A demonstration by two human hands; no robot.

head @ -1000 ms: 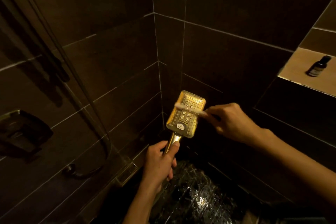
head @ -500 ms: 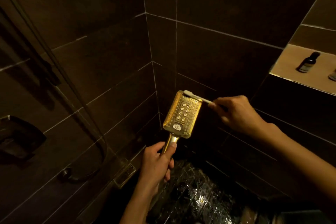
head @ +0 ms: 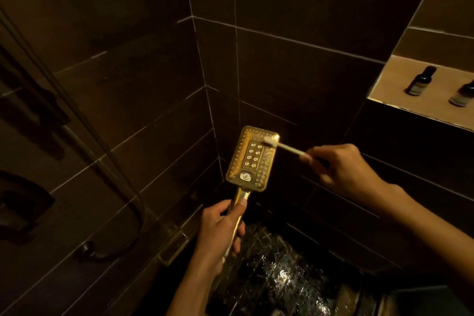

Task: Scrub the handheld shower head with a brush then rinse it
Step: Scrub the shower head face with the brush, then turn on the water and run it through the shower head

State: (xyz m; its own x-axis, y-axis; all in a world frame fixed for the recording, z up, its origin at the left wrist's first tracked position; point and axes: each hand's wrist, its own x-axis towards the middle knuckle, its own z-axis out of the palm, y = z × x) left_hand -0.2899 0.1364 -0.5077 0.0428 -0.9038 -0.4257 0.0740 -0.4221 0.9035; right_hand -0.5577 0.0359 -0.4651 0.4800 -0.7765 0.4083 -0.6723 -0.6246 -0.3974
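A gold rectangular handheld shower head (head: 252,159) stands upright in the middle of the view, its nozzle face turned toward me. My left hand (head: 218,236) grips its gold handle from below. My right hand (head: 341,169) holds a small white brush (head: 284,146) by the handle. The brush's bristle end lies on the upper right corner of the nozzle face.
Dark tiled walls meet in a corner behind the shower head. A lit wall niche (head: 392,87) at the right holds two small dark bottles (head: 420,81). A hose (head: 123,197) and a dark fitting hang on the left wall. The wet dark floor (head: 282,274) glistens below.
The brush moved from the middle of the face up to the top edge, then onto the upper right corner. My left hand kept holding the handle still.
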